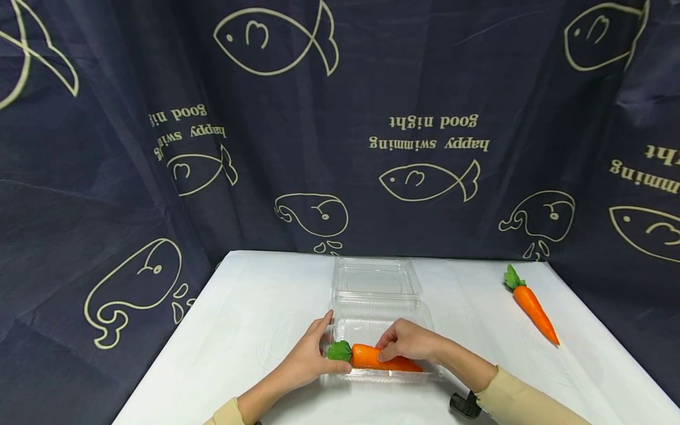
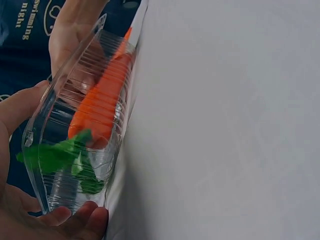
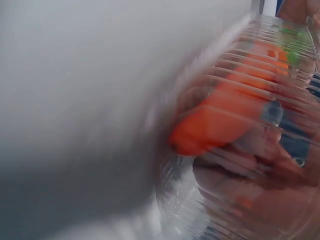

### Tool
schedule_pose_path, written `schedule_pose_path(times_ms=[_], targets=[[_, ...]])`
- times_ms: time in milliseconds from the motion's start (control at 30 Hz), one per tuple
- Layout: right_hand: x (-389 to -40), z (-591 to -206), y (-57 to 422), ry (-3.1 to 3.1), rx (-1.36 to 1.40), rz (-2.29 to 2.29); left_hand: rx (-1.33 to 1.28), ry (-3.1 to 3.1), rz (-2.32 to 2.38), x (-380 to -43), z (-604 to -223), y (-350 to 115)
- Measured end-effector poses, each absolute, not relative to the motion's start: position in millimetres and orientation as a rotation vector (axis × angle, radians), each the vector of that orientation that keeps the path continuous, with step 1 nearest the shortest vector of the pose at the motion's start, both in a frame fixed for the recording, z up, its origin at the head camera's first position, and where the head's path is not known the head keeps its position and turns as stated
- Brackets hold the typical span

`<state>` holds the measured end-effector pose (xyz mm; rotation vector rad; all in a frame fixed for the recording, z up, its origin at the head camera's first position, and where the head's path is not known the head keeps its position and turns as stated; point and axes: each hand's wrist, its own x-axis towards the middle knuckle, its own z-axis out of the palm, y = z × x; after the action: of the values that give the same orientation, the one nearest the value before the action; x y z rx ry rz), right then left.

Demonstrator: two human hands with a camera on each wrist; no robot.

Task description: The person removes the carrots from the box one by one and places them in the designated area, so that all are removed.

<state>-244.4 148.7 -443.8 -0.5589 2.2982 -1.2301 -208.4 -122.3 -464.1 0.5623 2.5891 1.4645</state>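
A clear plastic clamshell container lies on the table with its lid folded back, away from me. An orange carrot with green leaves lies sideways along the near side of its base, leaves to the left. My right hand reaches into the base and pinches the carrot near its middle. My left hand holds the left end of the container; in the left wrist view, the fingertips curl against its wall. Through the ribbed plastic, the right wrist view shows the carrot blurred.
A second carrot with green leaves lies at the right of the white table. A dark curtain printed with fish hangs behind and around the table. A small black device sits by the right wrist.
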Motion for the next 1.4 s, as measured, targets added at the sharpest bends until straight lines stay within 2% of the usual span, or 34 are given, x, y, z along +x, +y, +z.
schedule_pose_path(times_ms=[833,1400], targets=[[-245,-449,138,2.535,-0.329,-1.335,0.54,2.585,1.48,-208,-462,-122],[-237,-441,145,2.362,-0.488,-1.293,0.545,2.573,1.501,-208,-464,-123]])
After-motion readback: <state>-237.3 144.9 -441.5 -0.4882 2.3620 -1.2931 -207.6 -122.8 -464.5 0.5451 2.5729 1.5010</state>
